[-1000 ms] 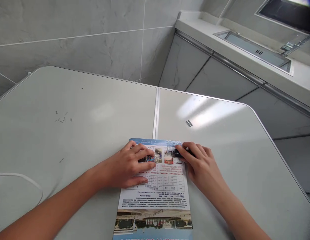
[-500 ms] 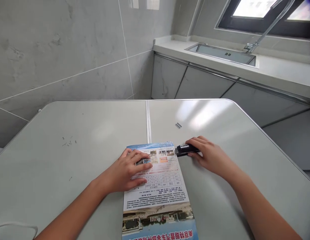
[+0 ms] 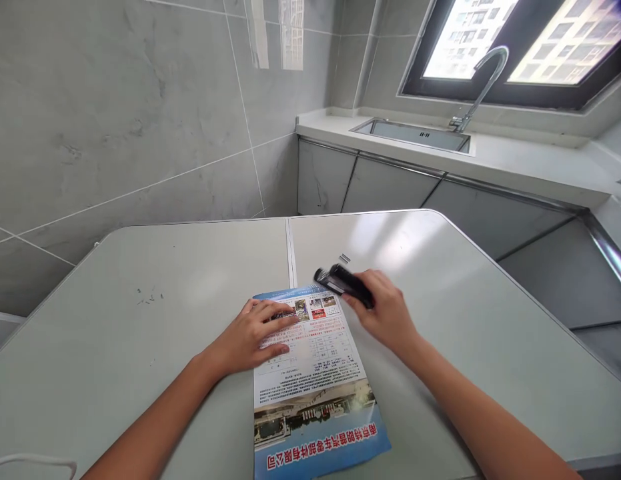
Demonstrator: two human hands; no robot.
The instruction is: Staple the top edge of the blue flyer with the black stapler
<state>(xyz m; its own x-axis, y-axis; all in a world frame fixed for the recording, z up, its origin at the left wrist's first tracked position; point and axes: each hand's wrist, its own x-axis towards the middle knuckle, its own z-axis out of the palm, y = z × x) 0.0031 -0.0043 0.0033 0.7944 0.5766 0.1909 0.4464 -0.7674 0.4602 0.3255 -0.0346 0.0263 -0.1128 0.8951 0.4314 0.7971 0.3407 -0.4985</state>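
On the grey bench (image 3: 140,333), a printed leaflet (image 3: 313,380) lies at the near middle. The left hand (image 3: 253,332) rests open and flat on its far left part. The right hand (image 3: 385,315) is closed around a black stapler (image 3: 343,281) at the leaflet's far right corner.

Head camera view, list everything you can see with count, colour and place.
leaflet: one, blue and white with print, flat on the table's near middle
stapler: one, black, held at the leaflet's far right corner
staple strip: one, silver, on the table just beyond the stapler
table: one, pale grey, fills the foreground
cable: one, white, bottom left edge of the view
sink: one, steel, set in the white counter, back right
tap: one, chrome, behind the sink, below the window
left hand: flat on the leaflet's left side
right hand: closed round the stapler
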